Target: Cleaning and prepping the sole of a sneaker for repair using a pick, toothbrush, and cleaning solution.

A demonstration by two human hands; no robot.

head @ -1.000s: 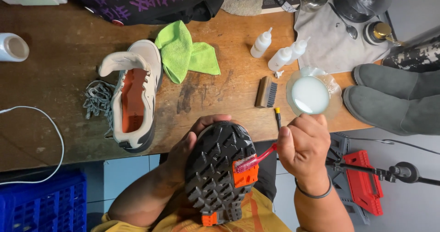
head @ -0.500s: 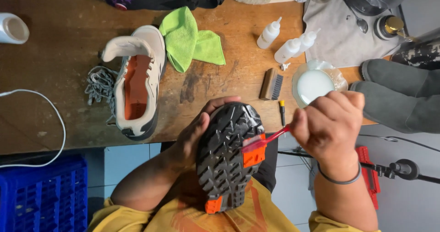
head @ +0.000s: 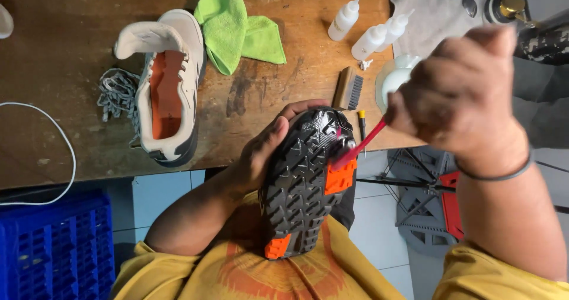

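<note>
The counter runs across beyond both hands, and the shoe sits sole-up on the person's lap, on the near side of its edge. Since a second ago the right hand has lifted away from the white bowl and swung back toward the shoe, so the red brush that was held up near the bowl now has its head down on the wet, shiny toe end of the sole, just above the orange patch. That reads as a brush freshly loaded and back at scrubbing the treads.

The left hand is clamped round the shoe's toe from the far left side, thumb and fingers wrapped over the edge, steadying it. The right hand is closed in a fist on the brush handle, up and to the right of the shoe.

Left of the left hand, on the counter, lies the second shoe on its side with grey laces bunched beside it. A green cloth lies beyond that hand. A wooden brush rests just beyond the toe, between the two hands, and the squeeze bottles stand further out, left of the right hand. A blue crate sits on the floor, near left.
</note>
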